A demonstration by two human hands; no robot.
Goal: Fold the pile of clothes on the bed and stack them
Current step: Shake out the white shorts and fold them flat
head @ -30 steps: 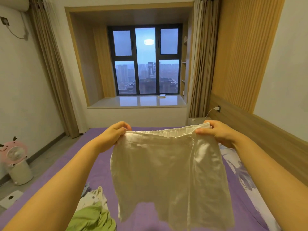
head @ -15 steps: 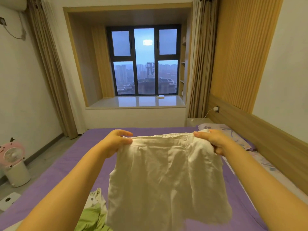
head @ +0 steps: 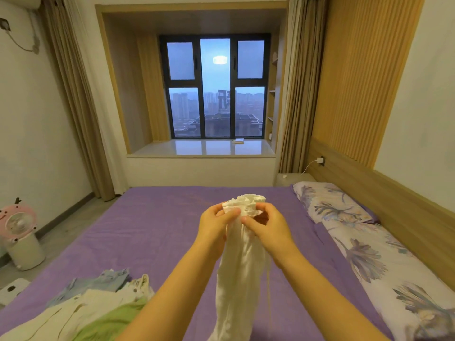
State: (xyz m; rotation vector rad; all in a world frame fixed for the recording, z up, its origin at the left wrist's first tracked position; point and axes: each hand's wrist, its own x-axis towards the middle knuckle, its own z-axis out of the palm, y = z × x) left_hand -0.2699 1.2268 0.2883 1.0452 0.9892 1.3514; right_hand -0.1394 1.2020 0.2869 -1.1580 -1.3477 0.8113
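White shorts [head: 240, 271] hang folded lengthwise in front of me, above the purple bed [head: 160, 232]. The bunched waistband sticks up between my hands. My left hand [head: 216, 223] pinches the waistband from the left. My right hand [head: 267, 226] is close against it on the right, with its fingertips at the cloth. A pile of clothes [head: 93, 303] lies at the bed's near left corner, with pale blue, cream and green pieces in it.
Floral pillows [head: 344, 217] run along the bed's right side under a wooden headboard [head: 369, 193]. A pink fan [head: 18, 232] stands on the floor at the left. A window bay with curtains is beyond the bed's far edge.
My hands came together, so the shorts that were spread wide now hang doubled in a narrow strip. The view tipped down, showing more of the bed and the clothes pile.
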